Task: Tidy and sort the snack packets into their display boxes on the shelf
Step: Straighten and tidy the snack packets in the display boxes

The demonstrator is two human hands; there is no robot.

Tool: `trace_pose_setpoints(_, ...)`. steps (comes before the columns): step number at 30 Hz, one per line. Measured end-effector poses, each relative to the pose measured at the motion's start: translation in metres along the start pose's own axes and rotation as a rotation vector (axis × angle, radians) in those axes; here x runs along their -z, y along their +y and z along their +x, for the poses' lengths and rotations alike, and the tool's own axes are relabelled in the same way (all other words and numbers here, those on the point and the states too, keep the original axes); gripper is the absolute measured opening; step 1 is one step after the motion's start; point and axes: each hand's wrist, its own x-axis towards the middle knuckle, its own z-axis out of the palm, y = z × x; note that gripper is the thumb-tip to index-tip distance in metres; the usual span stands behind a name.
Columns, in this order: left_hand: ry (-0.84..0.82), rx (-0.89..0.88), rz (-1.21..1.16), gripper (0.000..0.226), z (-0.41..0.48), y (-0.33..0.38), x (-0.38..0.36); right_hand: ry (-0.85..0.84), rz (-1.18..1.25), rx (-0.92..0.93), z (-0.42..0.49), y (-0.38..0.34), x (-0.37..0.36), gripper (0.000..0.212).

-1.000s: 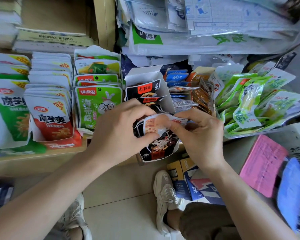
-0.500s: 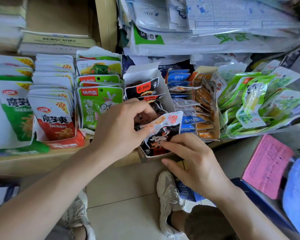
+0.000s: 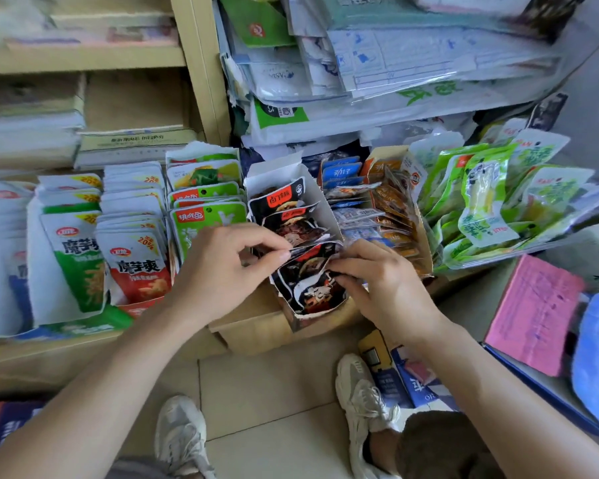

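Left hand (image 3: 218, 271) pinches the top edge of the front black packet (image 3: 310, 288), thumb against forefinger. Packet stands in the white display box (image 3: 274, 172) at mid-shelf (image 3: 49, 345), ahead of similar black packets. Right hand (image 3: 384, 285) grips its right edge, fingers curled.

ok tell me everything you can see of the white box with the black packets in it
The white box is thin card, open-topped, with a ragged raised flap at the back. It stands on the shelf between the green packets and the blue and orange packets, holding a row of glossy black packets. The left hand and right hand both pinch its front packets.
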Motion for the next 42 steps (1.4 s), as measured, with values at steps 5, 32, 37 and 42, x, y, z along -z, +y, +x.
trace_pose_setpoints(5,0.121,-0.01,0.141,0.011,0.003,-0.002,-0.012,0.061,0.012,-0.026,0.0,-0.005,0.005,0.034)
trace_pose_setpoints(32,0.34,0.298,-0.162,0.046,-0.001,0.014,-0.006,0.161,0.212,-0.251,0.047,-0.019,-0.02,0.073)
trace_pose_setpoints(37,0.166,0.288,-0.222,0.069,-0.023,0.024,-0.044,0.079,0.426,-0.244,0.036,-0.019,-0.033,0.081)
trace_pose_setpoints(42,0.02,0.234,-0.121,0.077,-0.023,0.009,-0.048,-0.015,0.378,-0.224,0.04,-0.022,-0.039,0.09)
